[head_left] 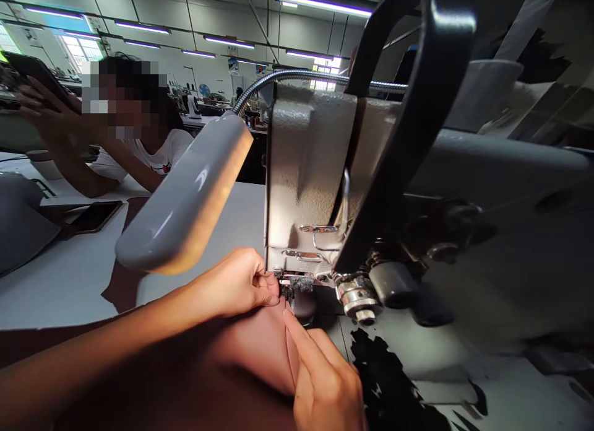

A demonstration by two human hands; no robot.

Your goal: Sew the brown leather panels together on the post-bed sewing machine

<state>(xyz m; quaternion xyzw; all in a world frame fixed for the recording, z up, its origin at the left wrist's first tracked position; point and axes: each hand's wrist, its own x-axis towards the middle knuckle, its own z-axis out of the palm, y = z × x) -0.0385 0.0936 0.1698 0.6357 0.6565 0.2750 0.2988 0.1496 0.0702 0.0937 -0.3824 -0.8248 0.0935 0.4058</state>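
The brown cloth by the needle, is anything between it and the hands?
No. The left hand pinches at the needle area, the right hand presses its finger on the brown cloth. The lamp hangs above, not between.

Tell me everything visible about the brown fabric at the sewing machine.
The brown fabric is smooth, matte and reddish-brown, draped over the white table toward the camera. Its far edge sits under the needle area of the sewing machine. The left hand pinches that edge; the right hand rests on it, forefinger pointing at the needle.
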